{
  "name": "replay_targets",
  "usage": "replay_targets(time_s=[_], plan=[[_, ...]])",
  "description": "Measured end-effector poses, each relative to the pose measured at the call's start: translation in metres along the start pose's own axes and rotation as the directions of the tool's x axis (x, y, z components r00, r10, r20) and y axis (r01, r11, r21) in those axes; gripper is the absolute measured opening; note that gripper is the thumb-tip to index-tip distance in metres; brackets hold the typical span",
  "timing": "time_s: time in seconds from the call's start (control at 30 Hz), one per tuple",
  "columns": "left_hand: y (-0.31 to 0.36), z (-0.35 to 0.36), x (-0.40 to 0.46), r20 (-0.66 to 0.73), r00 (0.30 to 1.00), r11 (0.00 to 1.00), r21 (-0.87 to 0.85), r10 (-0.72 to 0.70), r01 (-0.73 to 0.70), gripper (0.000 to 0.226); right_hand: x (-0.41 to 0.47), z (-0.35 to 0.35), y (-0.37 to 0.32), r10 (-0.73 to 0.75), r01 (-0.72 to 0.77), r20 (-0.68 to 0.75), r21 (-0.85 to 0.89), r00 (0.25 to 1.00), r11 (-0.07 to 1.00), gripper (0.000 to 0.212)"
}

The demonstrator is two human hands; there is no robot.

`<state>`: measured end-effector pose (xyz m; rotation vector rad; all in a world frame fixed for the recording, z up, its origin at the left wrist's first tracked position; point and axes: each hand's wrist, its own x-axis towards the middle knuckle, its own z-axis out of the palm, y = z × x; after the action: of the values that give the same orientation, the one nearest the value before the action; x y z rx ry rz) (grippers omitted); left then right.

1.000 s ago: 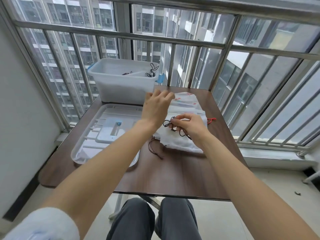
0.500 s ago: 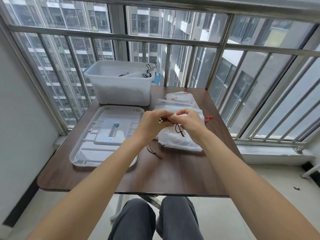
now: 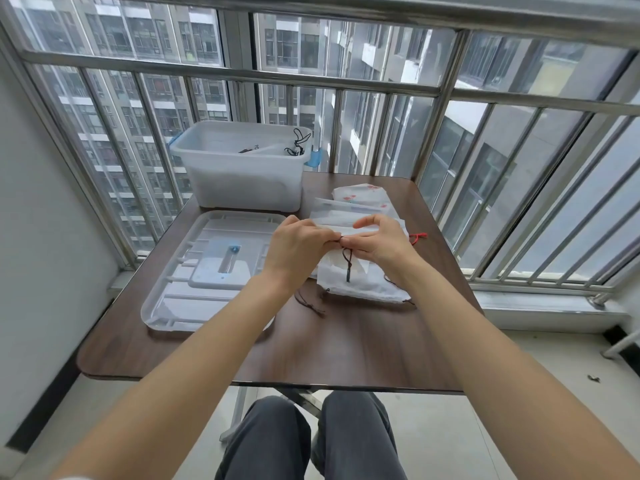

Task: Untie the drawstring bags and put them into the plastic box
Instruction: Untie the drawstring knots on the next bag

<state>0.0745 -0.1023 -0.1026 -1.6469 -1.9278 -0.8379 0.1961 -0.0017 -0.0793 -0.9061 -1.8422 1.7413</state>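
Both hands, left hand [image 3: 300, 249] and right hand [image 3: 380, 241], pinch the dark cord [image 3: 347, 261] of a white drawstring bag [image 3: 360, 282] (top of a pile) near the table's [image 3: 346, 351] right edge. The plastic box [image 3: 244, 164], far-left corner, holds corded bags.

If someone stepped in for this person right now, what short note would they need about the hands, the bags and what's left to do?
Left hand and right hand: both pinch the dark drawstring of the top bag, working at its knot above the pile.
Bags: a stack of white drawstring bags lies on the table, right of the lid.
Plastic box: open at the table's far edge, some bags with dark cords already inside.
Left: finish this knot, drop the bag in the box, repeat through the stack.
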Motion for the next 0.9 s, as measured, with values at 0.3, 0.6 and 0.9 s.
replay_targets(time_s=[0.3, 0.6, 0.9], plan=[[0.001, -0.004, 0.009, 0.243, 0.937, 0.938, -0.175, -0.252, 0.298, 0.017, -0.004, 0.003, 0.003, -0.310, 0.268, -0.028, -0.431, 0.950, 0.861, 0.032], [-0.007, -0.007, 0.011, 0.671, 0.671, 0.464, -0.507, -0.315, 0.726, 0.025, -0.004, 0.008, 0.010, -0.509, 0.414, 0.045, -0.644, 0.860, 0.643, 0.011], [-0.005, -0.006, 0.010, 0.748, 0.570, 0.232, -0.521, -0.339, 0.822, 0.034, -0.008, 0.016, 0.013, -0.477, 0.367, -0.033, -0.592, 0.878, 0.717, 0.011]])
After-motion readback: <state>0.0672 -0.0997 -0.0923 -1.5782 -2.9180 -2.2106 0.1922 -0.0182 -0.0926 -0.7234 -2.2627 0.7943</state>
